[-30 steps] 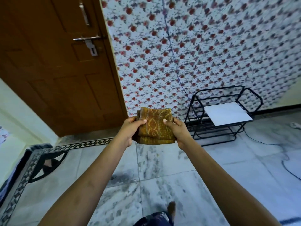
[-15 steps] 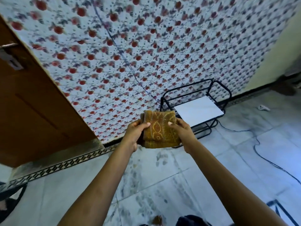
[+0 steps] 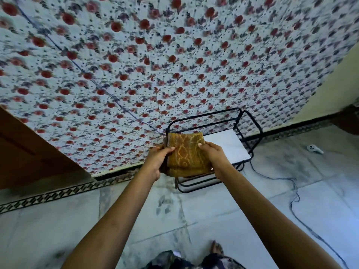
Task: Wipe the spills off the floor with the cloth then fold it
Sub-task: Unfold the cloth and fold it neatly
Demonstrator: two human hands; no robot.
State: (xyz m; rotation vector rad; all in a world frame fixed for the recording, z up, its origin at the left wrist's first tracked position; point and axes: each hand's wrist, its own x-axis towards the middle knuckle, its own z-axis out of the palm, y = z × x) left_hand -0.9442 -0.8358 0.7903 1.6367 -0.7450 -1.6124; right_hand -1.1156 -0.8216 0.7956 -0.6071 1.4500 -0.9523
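Observation:
I hold a folded mustard-brown patterned cloth (image 3: pixel 186 154) out in front of me at arm's length, above the floor. My left hand (image 3: pixel 156 162) grips its left edge, thumb lying across the front face. My right hand (image 3: pixel 213 155) grips the right edge the same way. The cloth is a compact, thick rectangle of several layers. It hangs in front of the left end of a black wire rack (image 3: pixel 242 123). The marble floor (image 3: pixel 165 206) below shows grey smudged marks near the rack.
The rack carries a white board (image 3: pixel 231 146) and stands against a flowered wall sheet (image 3: pixel 155 65). A dark cable (image 3: pixel 293 202) snakes over the floor at right, near a small white object (image 3: pixel 314 149). A brown door (image 3: pixel 29 152) is at left. My foot (image 3: pixel 216 247) shows below.
The view has swung right and the door has slid toward the left edge. The rack now sits directly behind the cloth. Both hands keep the same hold on the folded cloth.

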